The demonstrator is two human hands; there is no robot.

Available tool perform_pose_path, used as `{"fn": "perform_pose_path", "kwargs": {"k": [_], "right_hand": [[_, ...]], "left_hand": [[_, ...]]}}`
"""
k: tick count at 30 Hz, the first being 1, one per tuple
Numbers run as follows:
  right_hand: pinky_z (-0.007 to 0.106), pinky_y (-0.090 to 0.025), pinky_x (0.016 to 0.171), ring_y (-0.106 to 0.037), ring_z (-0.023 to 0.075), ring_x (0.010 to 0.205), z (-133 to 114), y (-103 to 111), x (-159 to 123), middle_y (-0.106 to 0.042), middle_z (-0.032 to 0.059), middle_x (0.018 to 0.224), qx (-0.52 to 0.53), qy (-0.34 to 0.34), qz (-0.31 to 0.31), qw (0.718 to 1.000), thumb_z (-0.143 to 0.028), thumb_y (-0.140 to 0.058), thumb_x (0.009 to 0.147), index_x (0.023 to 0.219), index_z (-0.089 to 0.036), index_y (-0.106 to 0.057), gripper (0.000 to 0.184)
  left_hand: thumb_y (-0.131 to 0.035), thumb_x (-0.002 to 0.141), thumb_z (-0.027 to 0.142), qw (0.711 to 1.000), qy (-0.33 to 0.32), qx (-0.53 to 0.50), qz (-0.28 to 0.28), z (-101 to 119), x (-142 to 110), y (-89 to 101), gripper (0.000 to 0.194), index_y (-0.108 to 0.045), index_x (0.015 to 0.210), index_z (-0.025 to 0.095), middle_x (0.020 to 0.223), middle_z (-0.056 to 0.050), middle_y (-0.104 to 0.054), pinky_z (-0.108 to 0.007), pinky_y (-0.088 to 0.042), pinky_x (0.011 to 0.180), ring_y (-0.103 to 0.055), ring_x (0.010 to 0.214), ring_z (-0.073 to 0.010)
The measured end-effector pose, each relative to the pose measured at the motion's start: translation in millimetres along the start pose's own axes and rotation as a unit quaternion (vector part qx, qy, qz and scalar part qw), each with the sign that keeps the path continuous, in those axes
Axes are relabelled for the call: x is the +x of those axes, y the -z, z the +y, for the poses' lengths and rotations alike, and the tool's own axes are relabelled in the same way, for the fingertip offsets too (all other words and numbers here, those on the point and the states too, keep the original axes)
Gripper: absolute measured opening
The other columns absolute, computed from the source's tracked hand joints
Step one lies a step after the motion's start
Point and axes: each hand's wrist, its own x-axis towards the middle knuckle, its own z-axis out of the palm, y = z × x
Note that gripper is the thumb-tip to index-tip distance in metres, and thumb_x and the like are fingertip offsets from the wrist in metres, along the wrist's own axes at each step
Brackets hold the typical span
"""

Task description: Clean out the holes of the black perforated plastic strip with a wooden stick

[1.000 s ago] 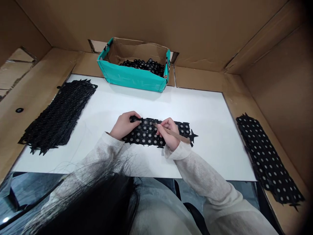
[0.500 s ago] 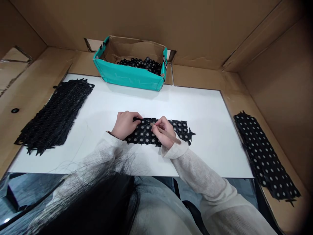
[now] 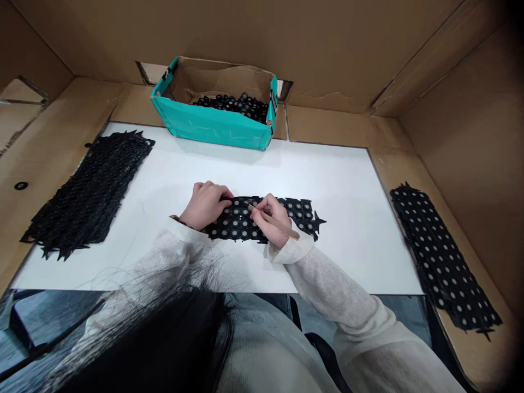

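Observation:
A black sheet with rows of round cups and pale grey discs [image 3: 244,224] lies flat on the white board, with a pointed star-shaped tab at its right end. My left hand [image 3: 204,206] rests at its left end, thumb and forefinger closed on the far left edge, the other fingers curled under. Held like a pen in my right hand [image 3: 273,219] is a thin brown wooden stick [image 3: 282,226]. Its tip meets the sheet among the upper cups, right of my left thumb. The palm covers part of the sheet's middle.
A teal cardboard box [image 3: 213,124] with small black round pieces stands at the back. Stacked dark sheets [image 3: 92,194] lie at the left, and grey-dotted sheets [image 3: 444,259] at the right. One loose black ring [image 3: 21,186] sits far left. Cardboard walls [image 3: 327,54] enclose the table.
The whole view has shifted slightly left. Both hands keep nearly the same place on the sheet, and the stick stays in my right hand with its tip among the upper cups.

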Motion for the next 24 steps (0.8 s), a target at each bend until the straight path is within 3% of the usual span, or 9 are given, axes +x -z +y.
{"fn": "perform_pose_path", "kwargs": {"k": [3,7,24], "right_hand": [[0.026,-0.04,0.06,-0.053,0.0115,0.061,-0.7,-0.1,0.2,-0.056,-0.0031,0.066,-0.001,-0.003,0.002,1.0,-0.03,-0.05,0.08,0.076,-0.022,-0.043,0.011],[0.026,-0.04,0.06,-0.052,0.0113,0.06,-1.1,0.4,-0.4,-0.055,-0.0031,0.066,0.004,-0.001,-0.004,1.0,-0.031,-0.05,0.081,0.076,-0.023,-0.042,0.012],[0.027,-0.04,0.06,-0.053,0.0119,0.061,-2.4,0.9,-1.0,-0.055,-0.0028,0.066,0.012,-0.005,-0.003,1.0,-0.031,-0.051,0.08,0.074,-0.023,-0.041,0.015]], "left_hand": [[-0.05,0.079,0.024,0.998,-0.015,-0.038,-0.042,-5.2,1.2,3.9,0.022,-0.069,0.091,0.021,0.096,-0.006,-0.071,-0.042,-0.04,0.09,-0.061,0.094,-0.0256],[-0.049,0.078,0.024,0.998,-0.026,-0.061,-0.022,-7.7,1.1,3.1,0.022,-0.067,0.09,0.02,0.094,-0.006,-0.067,-0.037,-0.043,0.086,-0.059,0.092,-0.0233],[-0.058,0.068,0.024,0.986,0.021,-0.162,-0.037,-13.9,12.0,-0.1,0.016,-0.07,0.078,0.021,0.087,-0.003,-0.069,-0.037,-0.045,0.087,-0.061,0.087,-0.0217]]}}
